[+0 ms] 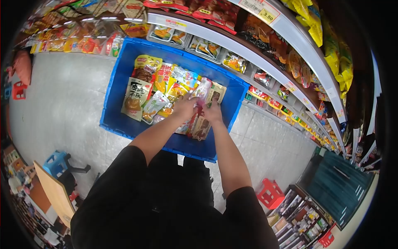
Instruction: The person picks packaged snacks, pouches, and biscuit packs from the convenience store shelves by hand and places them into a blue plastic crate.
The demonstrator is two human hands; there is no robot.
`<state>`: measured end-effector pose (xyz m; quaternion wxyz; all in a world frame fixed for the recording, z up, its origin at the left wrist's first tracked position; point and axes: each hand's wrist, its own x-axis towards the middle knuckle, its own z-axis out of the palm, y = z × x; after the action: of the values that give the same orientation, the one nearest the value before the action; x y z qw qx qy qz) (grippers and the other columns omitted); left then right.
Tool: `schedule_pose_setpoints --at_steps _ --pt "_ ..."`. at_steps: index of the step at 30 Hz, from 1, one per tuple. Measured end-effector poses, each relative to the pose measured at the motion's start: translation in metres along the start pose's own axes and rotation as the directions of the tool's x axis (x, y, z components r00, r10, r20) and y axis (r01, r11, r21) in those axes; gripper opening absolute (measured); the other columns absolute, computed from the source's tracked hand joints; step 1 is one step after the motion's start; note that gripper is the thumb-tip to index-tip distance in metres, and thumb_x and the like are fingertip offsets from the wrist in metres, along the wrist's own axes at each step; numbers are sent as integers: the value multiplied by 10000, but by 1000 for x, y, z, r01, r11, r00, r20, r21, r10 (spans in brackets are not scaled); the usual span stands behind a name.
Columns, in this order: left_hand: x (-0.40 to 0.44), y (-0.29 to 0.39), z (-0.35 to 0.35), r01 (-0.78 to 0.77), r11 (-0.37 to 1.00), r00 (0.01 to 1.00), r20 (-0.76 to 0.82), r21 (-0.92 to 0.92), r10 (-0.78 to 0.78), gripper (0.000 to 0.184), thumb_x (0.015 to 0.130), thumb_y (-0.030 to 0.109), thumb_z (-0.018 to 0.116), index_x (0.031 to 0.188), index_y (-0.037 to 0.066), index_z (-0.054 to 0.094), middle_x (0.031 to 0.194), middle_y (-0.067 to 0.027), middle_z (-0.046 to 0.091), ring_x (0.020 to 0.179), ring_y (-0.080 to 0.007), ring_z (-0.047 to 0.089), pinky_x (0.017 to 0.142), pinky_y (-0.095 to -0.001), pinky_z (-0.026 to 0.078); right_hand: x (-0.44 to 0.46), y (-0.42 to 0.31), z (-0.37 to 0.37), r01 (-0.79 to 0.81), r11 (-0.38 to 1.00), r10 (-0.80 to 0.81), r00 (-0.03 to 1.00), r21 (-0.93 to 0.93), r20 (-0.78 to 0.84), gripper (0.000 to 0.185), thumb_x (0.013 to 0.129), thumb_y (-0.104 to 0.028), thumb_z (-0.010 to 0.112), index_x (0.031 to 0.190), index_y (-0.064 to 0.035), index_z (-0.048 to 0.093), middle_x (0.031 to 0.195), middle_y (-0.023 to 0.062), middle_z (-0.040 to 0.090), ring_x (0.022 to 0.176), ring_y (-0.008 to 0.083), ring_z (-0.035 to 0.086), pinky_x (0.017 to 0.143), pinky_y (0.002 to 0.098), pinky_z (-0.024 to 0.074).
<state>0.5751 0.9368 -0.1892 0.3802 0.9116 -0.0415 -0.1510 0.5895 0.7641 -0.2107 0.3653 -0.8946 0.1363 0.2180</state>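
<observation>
Working both hands inside a blue plastic bin [114,79], close together over a red, see-through-looking packet [199,112], right of the bin's middle. Left hand [185,108]: grip half curled, fingertips at the packet's left side. Right hand [212,111]: fingers partly bent, thumb side toward the left hand, at the same packet's right side — blur there, can't tell if either grip is closed on it. Contents: glossy, crinkly snack bags, mostly flat rectangles. Yellow pouch [148,64] with rounded corners upper left, beige pouch [136,98] with black characters below it, small white pouch [155,106] beside that, beige-brown packet [202,128] at lower right. Both forearms bare, extended forward, converging — black short sleeves. Stocked shelves [199,31] just beyond bin, gray tile floor [66,95] around.
</observation>
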Motion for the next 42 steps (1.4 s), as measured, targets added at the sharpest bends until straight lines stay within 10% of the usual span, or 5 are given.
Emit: schedule_pose_setpoints --at_steps 19,25,33,39,42 --pt "30 -14 62 -259 898 910 402 356 103 468 971 185 403 1426 97 469 1547 -122 389 1443 -281 347 1156 -447 313 -150 14 4 275 932 -262 961 -234 87 295 872 -156 643 1133 -30 588 1050 212 642 1019 395 611 899 479 492" --pt "-4 -13 37 -353 918 936 90 181 342 398 839 116 594 1234 73 603 1314 -140 613 1170 -314 610 981 -398 496 -192 22 -35 324 939 -327 945 -119 -12 287 888 -150 633 1149 -29 615 1067 182 652 1032 377 612 900 465 498" --pt "-119 36 -15 -71 991 980 196 117 47 354 937 274 610 1232 79 633 961 -173 703 886 -365 683 757 -437 541 -279 80 -81 592 786 -618 751 -176 -232 252 850 -111 652 1091 -36 644 1112 150 638 1027 341 619 911 445 503" --pt "-229 116 24 -416 755 860 -51 507 508 403 836 399 689 1122 119 643 879 -106 688 861 -334 663 844 -477 496 -331 269 -57 -41 996 51 991 83 -120 389 887 -308 623 1081 26 666 1081 242 658 1058 398 610 922 451 497" --pt "-233 119 41 -321 774 916 -30 546 401 453 747 410 767 1098 143 662 959 -96 690 914 -307 656 872 -466 477 -362 420 -32 -510 859 507 860 51 67 530 859 -432 569 1056 42 702 1118 279 667 1131 418 605 968 461 480"
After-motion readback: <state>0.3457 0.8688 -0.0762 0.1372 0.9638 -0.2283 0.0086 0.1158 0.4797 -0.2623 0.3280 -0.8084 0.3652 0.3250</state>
